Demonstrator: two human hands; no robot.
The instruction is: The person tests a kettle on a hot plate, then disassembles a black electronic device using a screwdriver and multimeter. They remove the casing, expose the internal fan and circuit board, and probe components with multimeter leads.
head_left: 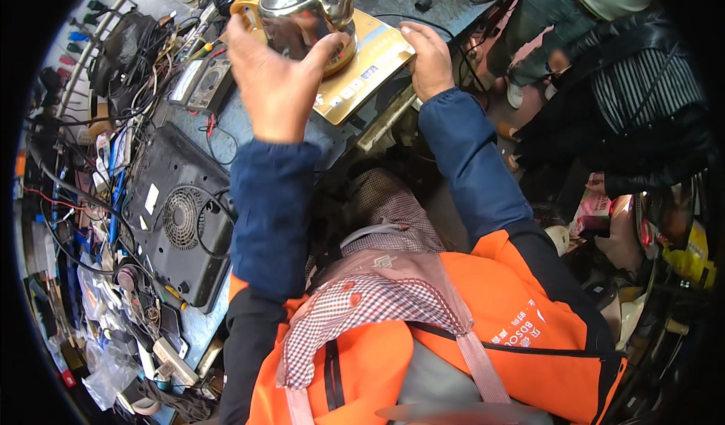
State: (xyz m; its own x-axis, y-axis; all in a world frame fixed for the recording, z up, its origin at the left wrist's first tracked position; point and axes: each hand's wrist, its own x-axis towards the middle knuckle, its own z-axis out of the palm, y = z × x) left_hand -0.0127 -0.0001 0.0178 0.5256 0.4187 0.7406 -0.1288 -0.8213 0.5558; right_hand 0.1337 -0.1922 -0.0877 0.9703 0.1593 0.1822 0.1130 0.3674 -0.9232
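A shiny metal kettle (294, 6) with a yellow handle (245, 4) and a spout turned to the right stands on a gold-coloured flat induction cooker (355, 93) at the bench's edge. My left hand (273, 78) is at the kettle's near left side, thumb and fingers spread apart. Its fingertips are close to the handle; whether they touch it I cannot tell. At the cooker's right edge, my right hand (430, 59) grips the rim, with the thumb near the top face and part of the fingers hidden.
Left of the kettle sits a multimeter (208, 81) with thin leads. Nearer lies a black appliance shell with a round fan grille (183, 217). Cables, tools and plastic bags crowd the far left. Other people (642, 85) are at the right, beyond the bench's edge.
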